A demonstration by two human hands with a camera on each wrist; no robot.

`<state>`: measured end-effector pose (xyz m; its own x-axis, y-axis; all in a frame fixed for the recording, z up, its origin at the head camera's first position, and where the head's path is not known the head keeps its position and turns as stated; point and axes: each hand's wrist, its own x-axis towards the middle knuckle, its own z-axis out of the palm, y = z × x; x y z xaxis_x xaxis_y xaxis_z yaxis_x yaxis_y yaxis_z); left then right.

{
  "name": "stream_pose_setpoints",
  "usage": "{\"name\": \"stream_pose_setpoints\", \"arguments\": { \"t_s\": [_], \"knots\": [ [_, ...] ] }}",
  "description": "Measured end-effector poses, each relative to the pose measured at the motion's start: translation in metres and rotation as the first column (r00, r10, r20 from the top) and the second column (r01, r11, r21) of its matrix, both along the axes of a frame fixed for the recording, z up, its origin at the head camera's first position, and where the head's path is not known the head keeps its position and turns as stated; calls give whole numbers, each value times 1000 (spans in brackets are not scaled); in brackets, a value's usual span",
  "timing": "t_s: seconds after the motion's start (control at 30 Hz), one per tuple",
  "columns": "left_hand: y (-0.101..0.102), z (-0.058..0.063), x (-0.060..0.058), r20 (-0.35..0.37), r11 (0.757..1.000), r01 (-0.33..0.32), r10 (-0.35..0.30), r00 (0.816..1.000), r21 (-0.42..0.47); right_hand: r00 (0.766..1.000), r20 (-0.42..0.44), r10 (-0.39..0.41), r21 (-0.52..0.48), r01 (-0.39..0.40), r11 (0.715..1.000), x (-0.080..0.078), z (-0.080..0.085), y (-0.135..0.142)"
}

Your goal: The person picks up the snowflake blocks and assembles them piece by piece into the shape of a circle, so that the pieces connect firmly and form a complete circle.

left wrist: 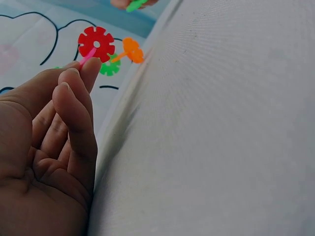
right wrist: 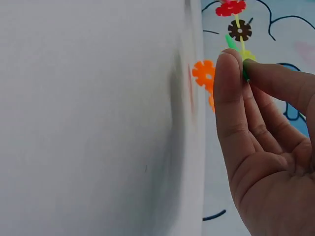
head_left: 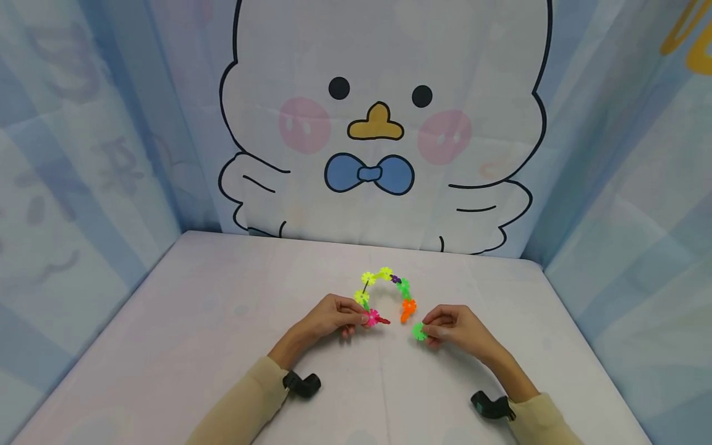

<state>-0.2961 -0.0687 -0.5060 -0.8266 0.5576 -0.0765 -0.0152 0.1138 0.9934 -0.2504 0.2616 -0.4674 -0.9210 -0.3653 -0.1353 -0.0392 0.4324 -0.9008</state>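
A curved chain of plastic snowflake discs sits in front of me, its two ends apart. My left hand (head_left: 336,314) pinches the pink snowflake disc (head_left: 372,317) at the chain's near-left end. Slotted to that pink disc is a red snowflake disc (left wrist: 104,43), which points toward the gap. At the other end are orange snowflake discs (head_left: 409,307). Between thumb and index finger, my right hand (head_left: 456,327) holds a loose green snowflake disc (head_left: 419,332), just right of the orange end. In the right wrist view the fingertips mostly cover that disc.
Yellow discs (head_left: 368,279), a purple disc (head_left: 395,279) and a green disc (head_left: 404,286) form the chain's far curve. The white cloth-covered table (head_left: 233,278) meets a printed curtain (head_left: 378,216) at the back. Side curtains (head_left: 628,204) flank it.
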Motion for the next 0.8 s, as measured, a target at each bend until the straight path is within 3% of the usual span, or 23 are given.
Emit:
{"name": "stream_pose_setpoints", "arguments": {
  "t_s": [0.33,0.8],
  "knots": [
    [0,1,0,11,1000,1,-2,1000,20,1000,-25,-2,-66,0,998,-7,-5,-34],
    [0,0,0,25,1000,-12,12,1000,25,1000,0,21,-84,-21,996,-9,-4,-42]
  ]
}}
